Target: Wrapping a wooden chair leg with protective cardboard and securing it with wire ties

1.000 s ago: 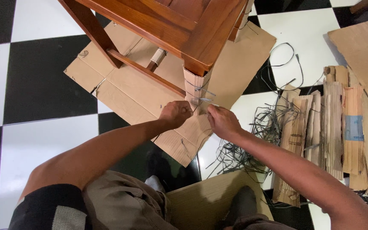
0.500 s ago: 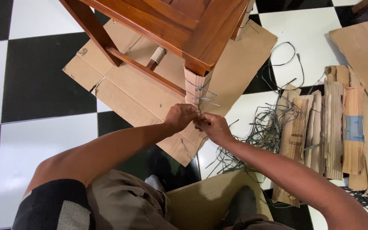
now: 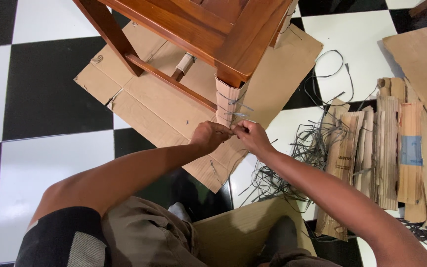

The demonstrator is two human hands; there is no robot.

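A wooden chair [image 3: 208,29] stands on flattened cardboard [image 3: 154,104]. Its near leg is wrapped in corrugated cardboard [image 3: 226,101] bound with thin grey straps [image 3: 237,106]. My left hand [image 3: 209,135] and my right hand [image 3: 250,136] meet at the foot of that wrapped leg, fingertips pinched together on a strap end. The strap itself is mostly hidden between my fingers.
A tangle of dark loose straps [image 3: 297,148] lies on the black and white tiled floor to the right. Beside it are several cut cardboard strips [image 3: 376,143] and a large cardboard sheet [image 3: 421,54]. I sit on another cardboard piece [image 3: 238,232].
My hands, first apart with a strap stretched between them, came together at the leg's foot; since then the right hand has risen slightly toward the leg.
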